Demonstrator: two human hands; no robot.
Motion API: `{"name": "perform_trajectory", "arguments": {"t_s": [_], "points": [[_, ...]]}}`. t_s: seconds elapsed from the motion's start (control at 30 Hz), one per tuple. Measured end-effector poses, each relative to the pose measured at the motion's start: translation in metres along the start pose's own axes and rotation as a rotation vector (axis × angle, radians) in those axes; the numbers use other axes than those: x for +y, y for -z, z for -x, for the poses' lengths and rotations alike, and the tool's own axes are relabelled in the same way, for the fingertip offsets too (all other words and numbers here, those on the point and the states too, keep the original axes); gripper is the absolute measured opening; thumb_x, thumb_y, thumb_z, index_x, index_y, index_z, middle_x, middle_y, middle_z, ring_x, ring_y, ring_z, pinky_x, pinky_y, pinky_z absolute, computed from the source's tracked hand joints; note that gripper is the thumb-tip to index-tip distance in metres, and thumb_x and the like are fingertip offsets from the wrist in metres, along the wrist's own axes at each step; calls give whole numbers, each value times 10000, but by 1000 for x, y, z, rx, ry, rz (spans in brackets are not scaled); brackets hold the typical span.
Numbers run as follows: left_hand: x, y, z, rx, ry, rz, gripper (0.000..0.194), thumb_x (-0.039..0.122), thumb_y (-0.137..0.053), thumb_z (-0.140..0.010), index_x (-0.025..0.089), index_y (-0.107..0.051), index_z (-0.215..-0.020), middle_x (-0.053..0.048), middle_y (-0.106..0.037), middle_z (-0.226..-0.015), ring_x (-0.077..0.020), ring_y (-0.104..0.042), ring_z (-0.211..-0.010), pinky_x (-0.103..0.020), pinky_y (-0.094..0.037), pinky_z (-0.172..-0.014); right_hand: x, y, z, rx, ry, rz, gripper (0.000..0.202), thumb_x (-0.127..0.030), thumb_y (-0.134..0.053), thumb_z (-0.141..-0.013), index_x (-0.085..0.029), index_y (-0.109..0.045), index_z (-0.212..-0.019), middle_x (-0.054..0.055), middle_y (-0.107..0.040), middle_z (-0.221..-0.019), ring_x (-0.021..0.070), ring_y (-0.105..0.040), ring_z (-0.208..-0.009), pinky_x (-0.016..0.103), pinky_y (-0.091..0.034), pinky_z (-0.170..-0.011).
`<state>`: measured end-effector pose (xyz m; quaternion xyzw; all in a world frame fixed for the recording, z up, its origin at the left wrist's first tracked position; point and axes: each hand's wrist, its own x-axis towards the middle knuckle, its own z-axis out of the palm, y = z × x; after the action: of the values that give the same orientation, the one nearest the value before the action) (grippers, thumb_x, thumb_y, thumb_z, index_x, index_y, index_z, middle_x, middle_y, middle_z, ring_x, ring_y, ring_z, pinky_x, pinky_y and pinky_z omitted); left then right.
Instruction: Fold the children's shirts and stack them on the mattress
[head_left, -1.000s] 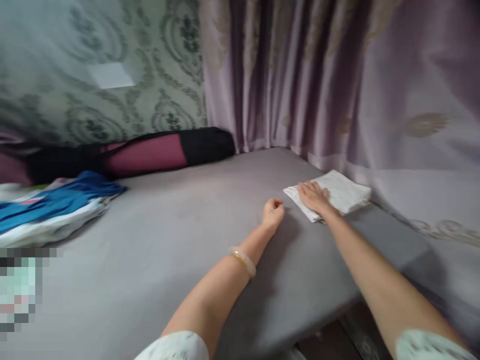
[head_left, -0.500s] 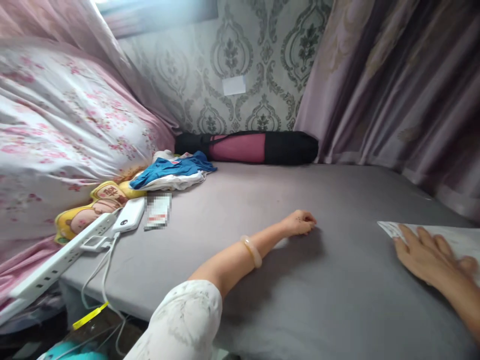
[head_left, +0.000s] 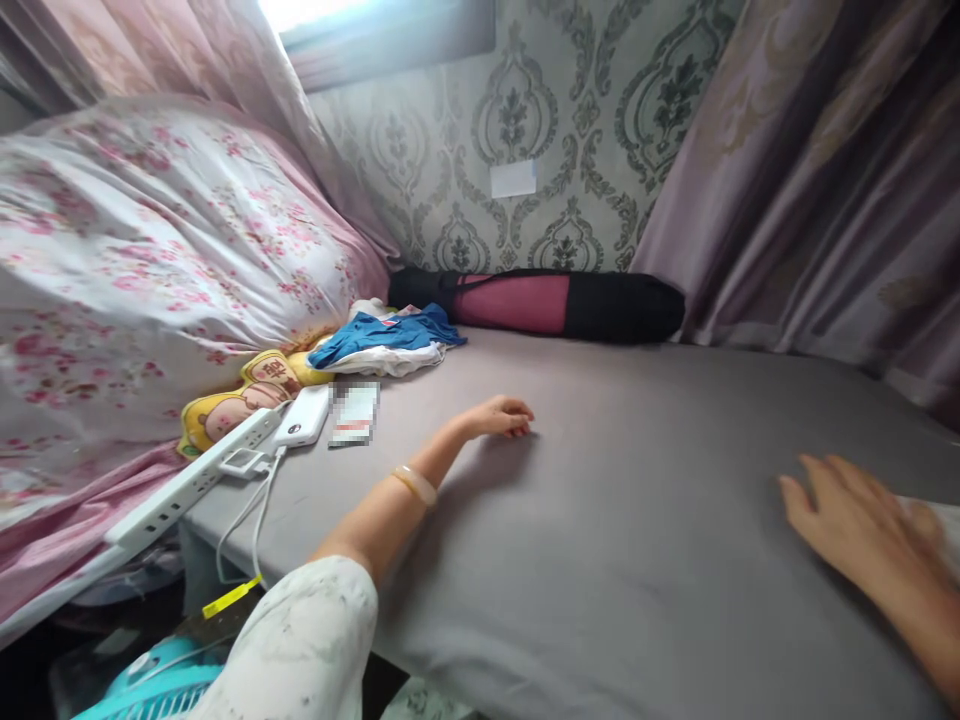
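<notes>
My left hand is over the middle of the grey-covered surface, its fingers loosely curled downward and nothing visible in them. A pale bangle circles that forearm. At the right edge my right hand is slightly blurred, with fingers stretched out and thumb apart. Beside and partly behind it a flat white piece shows, cut off by the frame; whether it is paper or cloth I cannot tell, nor whether the hand touches it.
A black and pink long bag lies against the wall. At left are folded blue and white clothes, a yellow plush toy, a white power bank, a power strip, cables and a blurred-out packet. Curtains hang at right.
The view has turned right. My left hand has shifted left, away from my right hand. Less of the white piece shows, and it no longer sticks out past my right fingertips.
</notes>
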<state>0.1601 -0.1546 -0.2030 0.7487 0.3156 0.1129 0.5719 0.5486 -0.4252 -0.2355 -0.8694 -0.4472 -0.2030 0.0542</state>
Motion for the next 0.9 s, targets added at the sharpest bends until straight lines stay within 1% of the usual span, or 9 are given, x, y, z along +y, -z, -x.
{"name": "perform_trajectory", "arguments": {"t_s": [0.1,0.2,0.3,0.4,0.5,0.6,0.67,0.77,0.9], "points": [[-9,44,13,233,5,-38,219,294,-652,-757,129,-657,-902,-42,-685,-760,-103,-610,-641,-205,-466,-579,-64,6,-5,-19,118,-104,460,-387,-305,-910,-231,-639,-1186,139,-597,-1306,303,-573,-1137,464,-408,-967],[-14,84,26,474,4,-84,207,298,-637,-740,128,-662,-856,-48,-683,-741,-104,-594,-597,-201,-438,-537,-117,3,-14,-65,196,-232,424,-359,-355,-899,-200,-675,-1127,135,-602,-1293,324,-579,-1112,493,-442,-929],[-16,124,38,702,-4,-160,244,284,-583,-750,119,-677,-903,-53,-696,-769,-122,-609,-626,-203,-440,-544,-163,1,-24,-94,333,-410,385,-312,-390,-891,-162,-695,-1072,151,-638,-1192,281,-591,-1095,420,-451,-951],[-17,166,49,895,13,-337,284,248,-564,-737,99,-702,-935,-74,-727,-857,-171,-655,-758,-240,-495,-668,-203,4,-29,-116,376,-529,365,-307,-397,-906,-169,-689,-1077,135,-653,-1134,263,-594,-1083,387,-454,-944],[-19,206,61,1023,81,-573,311,175,-543,-713,103,-731,-949,-84,-744,-963,-213,-666,-933,-263,-489,-853,-239,8,-30,-155,388,-603,338,-309,-410,-920,-177,-688,-1060,127,-660,-1113,248,-606,-1048,362,-452,-927],[-23,238,73,1068,212,-742,355,117,-520,-720,120,-738,-1001,-90,-734,-1063,-226,-643,-1049,-267,-450,-952,-265,9,-31,-167,351,-668,325,-320,-421,-929,-166,-684,-1042,128,-665,-1102,236,-622,-993,347,-457,-899],[-26,253,80,1070,286,-808,375,108,-529,-735,133,-731,-1050,-90,-720,-1119,-229,-619,-1105,-270,-430,-990,-277,6,-32,-158,314,-706,323,-331,-417,-935,-164,-680,-1025,129,-670,-1081,230,-630,-962,341,-460,-880],[-30,267,87,1058,373,-864,408,111,-565,-733,149,-714,-1111,-82,-705,-1166,-250,-582,-1165,-298,-418,-1021,-285,-3,-30,-116,281,-741,308,-332,-408,-938,-181,-676,-970,126,-674,-1046,228,-630,-963,340,-458,-873],[-38,279,91,1051,443,-881,494,99,-606,-688,168,-686,-1171,-72,-693,-1198,-256,-554,-1208,-324,-413,-1038,-284,-13,-24,-57,308,-742,295,-327,-406,-933,-188,-665,-957,122,-665,-1073,234,-613,-991,354,-446,-893]]}}
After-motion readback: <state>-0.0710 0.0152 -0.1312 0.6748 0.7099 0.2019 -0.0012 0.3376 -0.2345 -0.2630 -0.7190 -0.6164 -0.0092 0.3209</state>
